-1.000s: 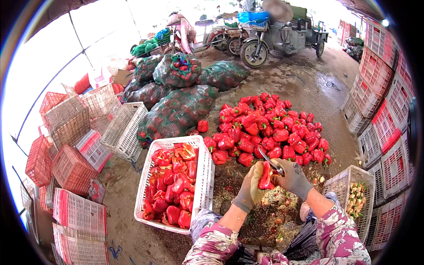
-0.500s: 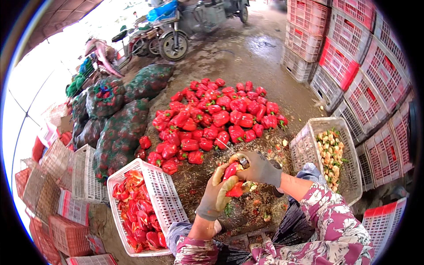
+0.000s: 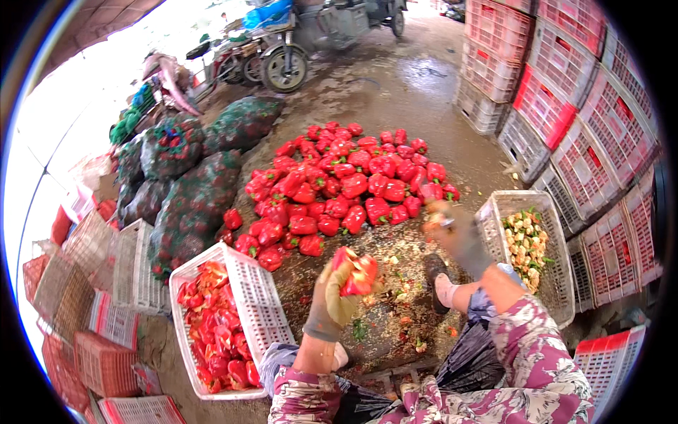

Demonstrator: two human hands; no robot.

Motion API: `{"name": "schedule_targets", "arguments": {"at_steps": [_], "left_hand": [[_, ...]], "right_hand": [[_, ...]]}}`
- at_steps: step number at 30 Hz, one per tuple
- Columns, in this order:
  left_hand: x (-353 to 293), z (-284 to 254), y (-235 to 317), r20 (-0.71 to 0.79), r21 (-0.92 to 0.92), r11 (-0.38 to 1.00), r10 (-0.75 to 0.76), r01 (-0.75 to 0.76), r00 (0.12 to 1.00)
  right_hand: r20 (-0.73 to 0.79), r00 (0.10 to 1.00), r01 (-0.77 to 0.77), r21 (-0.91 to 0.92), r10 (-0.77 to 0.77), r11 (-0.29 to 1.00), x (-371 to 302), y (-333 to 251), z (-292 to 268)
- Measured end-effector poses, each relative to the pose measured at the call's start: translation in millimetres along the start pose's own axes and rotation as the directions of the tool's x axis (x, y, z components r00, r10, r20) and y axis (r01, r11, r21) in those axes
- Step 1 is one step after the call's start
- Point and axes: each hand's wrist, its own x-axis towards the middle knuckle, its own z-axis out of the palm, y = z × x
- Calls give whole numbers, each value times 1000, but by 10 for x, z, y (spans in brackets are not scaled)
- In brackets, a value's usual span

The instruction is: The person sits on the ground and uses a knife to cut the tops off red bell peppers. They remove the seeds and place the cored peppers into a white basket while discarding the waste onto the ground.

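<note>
My left hand [image 3: 330, 300], in a grey and yellowish glove, is closed round a cut red bell pepper [image 3: 361, 274] whose pale inside shows. Away to the right, my gloved right hand [image 3: 458, 237] is over the ground by the right edge of the pepper pile, blurred by motion. Its fingers look curled round something small that I cannot make out. Whole red bell peppers [image 3: 353, 185] lie heaped in front of both hands. At the left, a white crate [image 3: 260, 297] contains cut red pepper pieces [image 3: 220, 339].
A pale crate [image 3: 487, 230] with pepper cores [image 3: 526, 247] stands right. Crates [image 3: 558, 106] are stacked beyond it. Filled net sacks [image 3: 198, 205] and more crates [image 3: 106, 360] stand left. A three-wheeler [image 3: 286, 67] is at the back. Seeds and scraps [image 3: 399, 311] litter the ground.
My right hand has left the pepper and swung up and to the right. My left hand has moved slightly left with the pepper, whose cut inside now shows.
</note>
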Motion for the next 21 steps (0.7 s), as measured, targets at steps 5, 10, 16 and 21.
{"name": "schedule_targets", "arguments": {"at_steps": [5,10,16,21], "left_hand": [[-233,-487,968,-327,621,769,431,-152,841],[-594,-1684,1469,-1,780,-189,953,596,303],[578,-1524,1287,-276,960,131,562,246,779],[1775,-2525,319,-356,934,140,472,330,807]], "right_hand": [[-212,973,-204,-579,96,789,-379,1093,-1391],[-302,854,-479,-138,424,867,-293,1134,-1606],[150,748,-649,374,647,663,349,-241,-297],[434,584,-806,410,687,427,418,-308,193]]}}
